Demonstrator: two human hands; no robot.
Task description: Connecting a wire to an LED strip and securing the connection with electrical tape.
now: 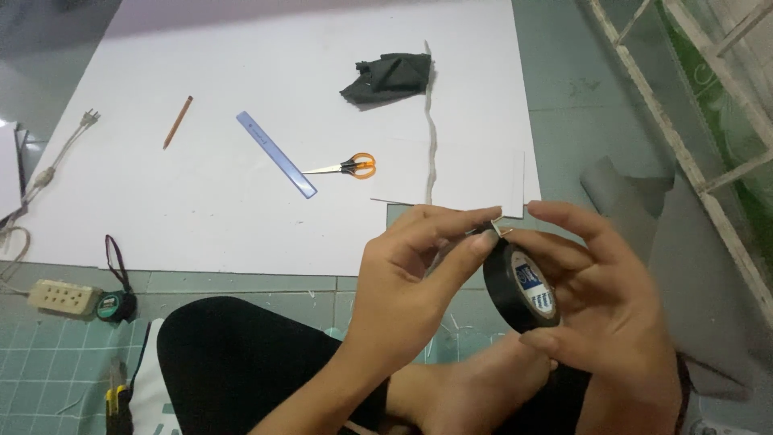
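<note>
My right hand (604, 306) grips a roll of black tape (519, 286) with a white inner label, held upright in front of me. My left hand (411, 274) reaches across to the roll's top edge, thumb and forefinger pinched on the tape's end near a small pale strip (498, 227). Both hands hover above my crossed legs (233, 362) in black trousers and a bare foot (475, 395).
A large white sheet (201, 201) lies on the floor ahead, bearing a pencil (178, 122), blue ruler (275, 154), orange-handled scissors (350, 167), crumpled black cloth (388, 76) and a grey cord (431, 137). A power strip (63, 297) and tape measure (115, 305) sit at left, a white frame (692, 145) at right.
</note>
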